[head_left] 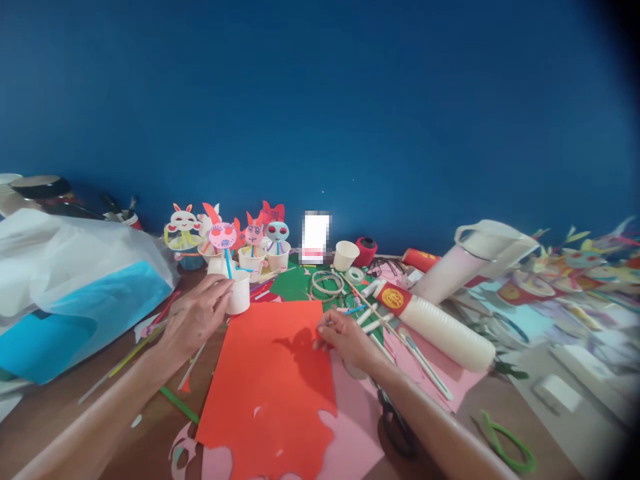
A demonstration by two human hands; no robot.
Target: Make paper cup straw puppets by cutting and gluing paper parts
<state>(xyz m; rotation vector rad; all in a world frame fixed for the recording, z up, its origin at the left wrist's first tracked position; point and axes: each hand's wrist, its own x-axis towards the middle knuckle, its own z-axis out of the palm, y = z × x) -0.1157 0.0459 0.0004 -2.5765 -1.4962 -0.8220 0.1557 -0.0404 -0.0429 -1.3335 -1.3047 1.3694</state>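
My left hand (197, 310) is closed at the near left side of a white paper cup (239, 293). From that cup rises a blue straw topped by a pink paper face (223, 235) with red eyes and red horns. My right hand (347, 339) hovers over the right edge of a red-orange paper sheet (270, 360), thumb and fingertips pinched together. Whatever they hold is too small to make out. The sheet has a wavy cut lower edge and lies over pink paper (355, 420). Black-handled scissors (395, 423) lie partly under my right forearm.
Several cups with paper-face figures (277, 233) stand at the back left. A stack of paper cups (440, 327), a cutter knife (425, 367) and a white jug (460, 260) are on the right. A tape ring (327, 285) lies mid-table; a plastic bag (75, 280) is left.
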